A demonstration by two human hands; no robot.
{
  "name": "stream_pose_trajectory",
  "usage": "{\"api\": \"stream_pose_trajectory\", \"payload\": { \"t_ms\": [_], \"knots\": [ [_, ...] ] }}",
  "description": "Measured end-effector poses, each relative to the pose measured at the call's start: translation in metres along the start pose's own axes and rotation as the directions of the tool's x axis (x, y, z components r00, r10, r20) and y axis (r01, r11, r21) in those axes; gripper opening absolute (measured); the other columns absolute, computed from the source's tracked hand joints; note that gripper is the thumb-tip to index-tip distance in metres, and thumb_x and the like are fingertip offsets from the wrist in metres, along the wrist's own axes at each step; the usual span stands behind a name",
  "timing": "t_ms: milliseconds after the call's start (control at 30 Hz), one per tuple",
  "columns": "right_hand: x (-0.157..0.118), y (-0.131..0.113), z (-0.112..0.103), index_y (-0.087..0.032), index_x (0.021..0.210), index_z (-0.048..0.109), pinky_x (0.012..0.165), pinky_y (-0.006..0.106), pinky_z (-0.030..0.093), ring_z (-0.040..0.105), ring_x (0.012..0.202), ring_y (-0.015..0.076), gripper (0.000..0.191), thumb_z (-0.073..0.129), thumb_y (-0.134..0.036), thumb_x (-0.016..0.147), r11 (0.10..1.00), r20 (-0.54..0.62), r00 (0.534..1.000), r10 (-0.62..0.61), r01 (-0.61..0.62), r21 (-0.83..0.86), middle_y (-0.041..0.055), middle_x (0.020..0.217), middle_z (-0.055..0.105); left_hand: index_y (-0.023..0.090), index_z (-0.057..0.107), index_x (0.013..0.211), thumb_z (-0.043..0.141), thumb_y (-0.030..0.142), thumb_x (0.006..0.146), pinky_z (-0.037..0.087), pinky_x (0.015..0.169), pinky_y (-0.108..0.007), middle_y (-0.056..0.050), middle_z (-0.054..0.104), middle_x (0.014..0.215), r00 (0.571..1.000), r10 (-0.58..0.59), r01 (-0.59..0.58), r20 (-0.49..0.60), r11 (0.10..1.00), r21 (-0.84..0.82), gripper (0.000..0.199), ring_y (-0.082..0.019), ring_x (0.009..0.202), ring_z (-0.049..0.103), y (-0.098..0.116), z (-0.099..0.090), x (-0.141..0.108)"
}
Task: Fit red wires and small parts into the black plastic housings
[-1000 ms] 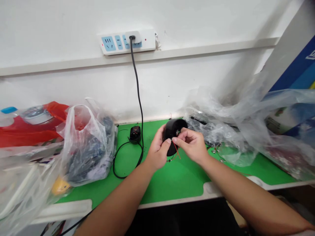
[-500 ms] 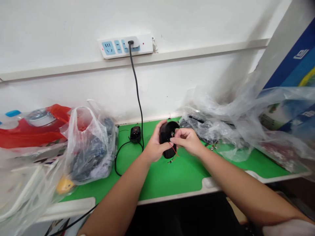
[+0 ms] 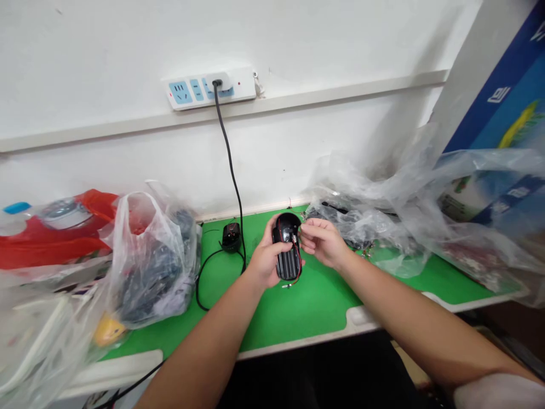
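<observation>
A black oval plastic casing (image 3: 288, 262) is held above the green mat (image 3: 313, 309), its ribbed inner side showing. My left hand (image 3: 267, 257) grips it from the left, with the thumb across its middle. A thin red wire (image 3: 300, 266) runs down the casing's right side to a small metal end below it. My right hand (image 3: 322, 241) is at the casing's upper right, thumb and forefinger brought together near its edge; whatever is between them is too small to make out.
Plastic bags with dark items stand left (image 3: 149, 267) and right (image 3: 366, 221). A black cable (image 3: 229, 153) hangs from the power strip (image 3: 242, 84) beside a small black device (image 3: 231, 235). A yellow object (image 3: 109, 330) lies front left.
The casing has turned so that its ribbed inside faces up more. My right hand has drawn slightly off its middle to the upper right edge. The whole view has shifted slightly.
</observation>
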State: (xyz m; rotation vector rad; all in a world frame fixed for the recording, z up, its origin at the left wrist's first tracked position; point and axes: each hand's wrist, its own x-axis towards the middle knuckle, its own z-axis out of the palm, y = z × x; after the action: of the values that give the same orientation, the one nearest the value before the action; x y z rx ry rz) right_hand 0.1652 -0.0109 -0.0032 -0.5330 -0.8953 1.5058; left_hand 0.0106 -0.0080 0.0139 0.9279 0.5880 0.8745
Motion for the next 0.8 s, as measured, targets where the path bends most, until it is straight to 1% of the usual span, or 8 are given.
{"api": "stream_pose_trajectory", "payload": {
  "t_ms": [133,300,433,533,600,633,700,800],
  "knots": [
    [0.002,-0.005,-0.002,-0.017,0.060,0.047,0.036,0.019,0.023,0.031,0.039,0.0049,0.027,0.069,-0.026,0.073,0.999,-0.023,0.999,-0.025,0.026,0.028,-0.0071,0.049,0.036,0.040,0.030,0.129,0.059,0.008,0.066,0.056,0.060,-0.047,-0.004,0.059,0.097,0.994,-0.104,0.100,-0.038,0.990,-0.101,0.076,-0.021,0.071,0.064,0.001,0.003,-0.001],
    [0.002,-0.014,-0.004,-0.017,0.058,0.047,0.036,0.020,0.024,0.033,0.040,0.0056,0.029,0.069,-0.028,0.072,0.996,-0.083,0.992,-0.091,0.089,-0.031,-0.0060,0.051,0.038,0.030,0.042,0.118,0.057,0.010,0.069,0.055,0.060,-0.043,-0.006,0.061,0.102,0.996,-0.081,0.075,-0.026,0.980,-0.183,0.055,-0.022,0.079,0.064,0.006,0.001,-0.002],
    [0.004,-0.019,-0.012,-0.017,0.058,0.051,0.038,0.021,0.026,0.034,0.039,0.0061,0.027,0.070,-0.030,0.073,0.953,-0.184,0.953,-0.242,0.197,-0.229,-0.0063,0.047,0.038,0.015,0.053,0.102,0.054,0.014,0.068,0.055,0.058,-0.037,-0.010,0.063,0.093,0.993,-0.102,0.082,-0.062,0.959,-0.272,0.034,-0.022,0.076,0.064,0.008,-0.006,0.000],
    [0.006,-0.015,-0.018,-0.017,0.064,0.059,0.042,0.022,0.033,0.039,0.042,0.0072,0.022,0.069,-0.034,0.074,0.884,-0.184,0.933,-0.309,0.211,-0.416,-0.0056,0.046,0.042,0.012,0.056,0.094,0.053,0.009,0.065,0.056,0.063,-0.038,-0.009,0.064,0.086,0.989,-0.066,0.029,-0.132,0.964,-0.265,0.030,-0.022,0.077,0.065,0.009,-0.008,0.001],
    [0.008,-0.010,-0.017,-0.018,0.078,0.065,0.048,0.022,0.040,0.048,0.052,0.0089,0.018,0.069,-0.036,0.075,0.873,-0.147,0.954,-0.263,0.170,-0.458,-0.0023,0.060,0.055,0.013,0.057,0.096,0.054,0.004,0.065,0.056,0.069,-0.042,-0.008,0.065,0.087,0.994,-0.054,0.032,-0.090,0.971,-0.237,0.032,-0.023,0.081,0.066,0.009,-0.008,0.001],
    [0.008,-0.008,-0.016,-0.019,0.088,0.066,0.053,0.023,0.044,0.053,0.059,0.0099,0.021,0.068,-0.036,0.075,0.881,-0.128,0.966,-0.225,0.146,-0.450,-0.0003,0.073,0.061,0.014,0.057,0.099,0.055,0.004,0.066,0.056,0.071,-0.042,-0.008,0.065,0.090,0.997,-0.068,0.059,-0.032,0.973,-0.224,0.034,-0.024,0.084,0.066,0.009,-0.008,0.000],
    [0.007,-0.006,-0.011,-0.023,0.106,0.063,0.058,0.022,0.047,0.058,0.069,0.0104,0.032,0.065,-0.037,0.077,0.917,-0.084,0.987,-0.136,0.094,-0.387,0.0019,0.097,0.065,0.015,0.056,0.105,0.057,0.006,0.071,0.057,0.070,-0.039,-0.010,0.066,0.097,0.987,-0.124,0.142,0.101,0.970,-0.195,0.036,-0.025,0.087,0.066,0.007,-0.007,0.000],
    [0.003,-0.009,-0.004,-0.028,0.125,0.051,0.045,0.019,0.043,0.058,0.061,0.0094,0.046,0.058,-0.041,0.081,0.972,0.027,0.999,0.018,-0.011,-0.237,0.0041,0.111,0.064,0.011,0.057,0.107,0.056,0.014,0.078,0.056,0.060,-0.028,-0.015,0.066,0.098,0.952,-0.215,0.252,0.218,0.955,-0.157,0.029,-0.021,0.078,0.068,0.001,-0.007,-0.001]
  ]
}}
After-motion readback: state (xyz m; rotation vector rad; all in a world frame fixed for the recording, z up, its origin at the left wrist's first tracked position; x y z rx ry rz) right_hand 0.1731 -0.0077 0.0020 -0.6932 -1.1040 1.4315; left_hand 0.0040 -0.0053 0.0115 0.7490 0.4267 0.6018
